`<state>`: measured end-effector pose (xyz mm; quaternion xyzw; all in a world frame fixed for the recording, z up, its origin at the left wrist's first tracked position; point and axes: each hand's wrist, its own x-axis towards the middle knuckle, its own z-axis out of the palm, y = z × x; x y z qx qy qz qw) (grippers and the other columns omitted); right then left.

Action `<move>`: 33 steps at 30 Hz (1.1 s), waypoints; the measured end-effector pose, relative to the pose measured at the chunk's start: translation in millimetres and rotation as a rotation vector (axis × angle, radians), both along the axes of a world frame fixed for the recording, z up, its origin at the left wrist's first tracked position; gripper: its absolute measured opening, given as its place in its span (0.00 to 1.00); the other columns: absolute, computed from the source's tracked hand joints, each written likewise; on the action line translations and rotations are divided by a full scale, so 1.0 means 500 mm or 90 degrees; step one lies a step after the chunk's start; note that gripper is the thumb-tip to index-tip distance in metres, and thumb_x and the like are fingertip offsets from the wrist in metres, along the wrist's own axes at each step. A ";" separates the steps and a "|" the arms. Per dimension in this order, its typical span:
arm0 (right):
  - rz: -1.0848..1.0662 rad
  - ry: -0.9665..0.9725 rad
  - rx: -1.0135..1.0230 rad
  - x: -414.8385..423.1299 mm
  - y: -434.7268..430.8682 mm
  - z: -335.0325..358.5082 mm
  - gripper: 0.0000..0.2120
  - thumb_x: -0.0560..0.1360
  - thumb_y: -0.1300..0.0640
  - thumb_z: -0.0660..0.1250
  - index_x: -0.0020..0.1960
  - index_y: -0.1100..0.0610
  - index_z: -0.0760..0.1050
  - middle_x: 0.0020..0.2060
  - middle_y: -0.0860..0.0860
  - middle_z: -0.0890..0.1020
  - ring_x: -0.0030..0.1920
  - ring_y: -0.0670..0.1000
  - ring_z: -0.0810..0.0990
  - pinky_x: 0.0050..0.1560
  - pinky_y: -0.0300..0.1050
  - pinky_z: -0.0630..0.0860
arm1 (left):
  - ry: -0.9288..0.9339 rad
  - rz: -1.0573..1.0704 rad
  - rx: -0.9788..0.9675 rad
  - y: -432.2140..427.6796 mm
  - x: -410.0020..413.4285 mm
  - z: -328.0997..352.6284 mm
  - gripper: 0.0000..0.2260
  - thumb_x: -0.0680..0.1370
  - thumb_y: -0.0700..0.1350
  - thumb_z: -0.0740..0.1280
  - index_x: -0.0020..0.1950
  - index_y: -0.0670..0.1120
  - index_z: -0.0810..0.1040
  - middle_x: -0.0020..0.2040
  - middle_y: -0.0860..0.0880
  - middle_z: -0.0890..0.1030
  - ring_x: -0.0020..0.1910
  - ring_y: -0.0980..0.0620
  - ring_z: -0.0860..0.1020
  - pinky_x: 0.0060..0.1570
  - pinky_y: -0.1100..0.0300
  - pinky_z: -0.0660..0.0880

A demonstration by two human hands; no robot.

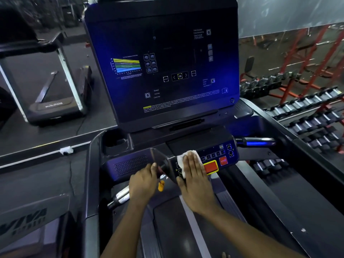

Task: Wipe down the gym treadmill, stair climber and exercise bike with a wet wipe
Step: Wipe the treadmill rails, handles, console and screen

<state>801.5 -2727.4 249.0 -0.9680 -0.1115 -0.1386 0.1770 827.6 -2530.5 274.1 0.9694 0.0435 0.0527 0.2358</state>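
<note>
Treadmill control bar (216,155) runs left to right. Your right hand (195,175) presses the wet wipe (181,161) flat on it, fingers (193,162) straight and together; red buttons (210,167) lie just right of them. Your left hand (143,183) sits at the left end; clamped or not, I cannot tell.

Ambient light low; gym dim overall. Strongest source is the blue-violet glow across the console screen (162,62), most intense along its right edge and spilling onto the housing below. Blue specular streak on right handlebar (258,142); white glint on the chrome of left handlebar (121,196). Brightest patch: wet wipe (181,162), near clipping, no texture readable. Red and yellow buttons on control bar (216,152) saturated, legends soft. Shadows diffuse, no hard edges. Wide-angle distortion: dumbbell rack (307,112) on the right and neighbouring treadmill (46,86) on the left bow outward. Lettering (24,220) at lower left smeared by motion blur. Upper left background soft, grainy.
</note>
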 end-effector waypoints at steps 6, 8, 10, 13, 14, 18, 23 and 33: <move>-0.149 0.056 0.220 -0.005 0.113 0.000 0.36 0.84 0.41 0.49 0.82 0.57 0.37 0.82 0.53 0.38 0.81 0.50 0.35 0.81 0.55 0.45 | 0.053 -0.046 -0.035 0.018 0.009 -0.001 0.18 0.87 0.53 0.51 0.54 0.45 0.77 0.49 0.43 0.84 0.52 0.38 0.80 0.47 0.47 0.74; -0.063 0.031 0.154 -0.056 0.127 -0.031 0.35 0.85 0.45 0.53 0.83 0.57 0.39 0.82 0.53 0.40 0.82 0.51 0.39 0.81 0.52 0.45 | 0.068 -0.075 -0.058 0.027 0.010 0.001 0.17 0.87 0.53 0.52 0.51 0.45 0.75 0.48 0.44 0.84 0.52 0.38 0.81 0.47 0.47 0.74; -0.011 0.012 0.113 -0.074 0.095 -0.047 0.33 0.86 0.43 0.50 0.83 0.55 0.40 0.83 0.50 0.41 0.82 0.50 0.41 0.80 0.49 0.44 | 0.080 -0.110 -0.068 0.038 0.010 0.002 0.15 0.87 0.51 0.54 0.53 0.44 0.76 0.50 0.43 0.84 0.54 0.37 0.80 0.47 0.47 0.73; -0.024 0.029 0.148 -0.028 0.097 -0.026 0.32 0.85 0.42 0.46 0.83 0.54 0.38 0.82 0.48 0.37 0.81 0.48 0.37 0.81 0.50 0.43 | 0.104 -0.095 -0.070 0.050 0.014 0.000 0.18 0.87 0.52 0.54 0.59 0.40 0.76 0.56 0.38 0.82 0.59 0.35 0.78 0.53 0.47 0.72; -0.044 0.039 0.170 -0.008 0.114 -0.013 0.33 0.85 0.41 0.45 0.83 0.55 0.38 0.82 0.48 0.36 0.81 0.47 0.36 0.82 0.51 0.42 | 0.108 -0.099 -0.074 0.051 0.017 0.000 0.17 0.87 0.53 0.53 0.55 0.42 0.75 0.55 0.39 0.83 0.58 0.36 0.78 0.50 0.48 0.72; -0.048 0.011 0.134 -0.025 0.138 -0.022 0.34 0.85 0.43 0.49 0.83 0.57 0.40 0.82 0.51 0.40 0.82 0.50 0.40 0.81 0.48 0.41 | 0.101 -0.096 -0.057 0.050 0.013 -0.006 0.14 0.87 0.54 0.52 0.45 0.49 0.68 0.49 0.43 0.83 0.52 0.37 0.79 0.42 0.52 0.63; -0.177 0.041 0.110 -0.068 0.071 -0.065 0.35 0.85 0.41 0.49 0.83 0.57 0.38 0.82 0.53 0.40 0.82 0.51 0.38 0.81 0.51 0.44 | 0.069 -0.091 -0.069 0.049 0.012 -0.015 0.15 0.86 0.55 0.52 0.48 0.49 0.71 0.47 0.46 0.83 0.50 0.38 0.80 0.42 0.53 0.65; -0.315 0.108 0.209 -0.027 0.065 0.005 0.38 0.84 0.40 0.49 0.81 0.63 0.37 0.81 0.58 0.41 0.81 0.54 0.37 0.81 0.52 0.41 | 0.065 -0.097 -0.067 0.046 0.012 -0.015 0.14 0.86 0.55 0.51 0.45 0.52 0.67 0.42 0.51 0.80 0.49 0.40 0.80 0.42 0.52 0.65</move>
